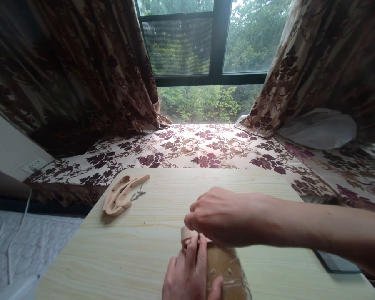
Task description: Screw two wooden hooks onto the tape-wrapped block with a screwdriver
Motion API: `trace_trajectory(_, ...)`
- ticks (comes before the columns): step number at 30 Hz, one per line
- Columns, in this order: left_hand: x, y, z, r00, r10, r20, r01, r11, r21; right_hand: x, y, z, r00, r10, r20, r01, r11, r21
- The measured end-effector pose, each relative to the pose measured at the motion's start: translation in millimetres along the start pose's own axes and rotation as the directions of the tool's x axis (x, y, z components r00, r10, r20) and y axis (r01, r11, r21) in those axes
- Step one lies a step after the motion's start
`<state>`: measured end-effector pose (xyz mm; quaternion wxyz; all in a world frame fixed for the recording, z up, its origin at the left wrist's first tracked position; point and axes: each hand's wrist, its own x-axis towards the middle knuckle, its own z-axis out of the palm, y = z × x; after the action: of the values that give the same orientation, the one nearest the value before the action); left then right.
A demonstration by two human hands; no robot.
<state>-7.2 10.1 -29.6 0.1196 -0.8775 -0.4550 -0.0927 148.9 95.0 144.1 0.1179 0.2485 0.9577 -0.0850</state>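
Observation:
At the front of the pale wooden table [112,258] lies a brown block [226,271] with clear tape or film near its right edge. A curled, light tan piece [185,234] rests at its far end. My left hand [187,271] presses on that tan piece with its fingertips, its thumb lying on the brown block. Just above, my right hand [217,214] is closed in a pinch, reaching in from the right. A small dark tip shows beneath its fingers, but what it holds is mostly hidden.
Curved tan pieces with holes [120,196] lie at the table's back left, beside a small pile of screws or nails [138,195]. A dark-edged flat device [337,261] is at the right edge, under my right forearm. Behind are a floral-covered ledge [187,146], curtains and a window.

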Motion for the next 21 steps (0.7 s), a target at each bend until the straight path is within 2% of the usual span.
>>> trace_trajectory(8,-0.8,-1.8,0.9,1.0,0.017,-0.025,-0.017,1.0,0.008,2.3,2.7,6.3,0.997,0.069,-0.038,-0.07,0.997,-0.017)
trace_trajectory(15,1.9,1.4,-1.9,1.0,0.005,-0.029,-0.005,1.0,0.017,-2.5,-1.0,-1.3,0.999,-0.006,-0.037,0.006,1.0,-0.018)
trace_trajectory(21,1.1,-0.8,-0.4,0.999,0.003,-0.047,-0.003,1.0,0.006,1.5,1.7,1.6,0.999,0.042,0.017,-0.042,0.999,-0.009)
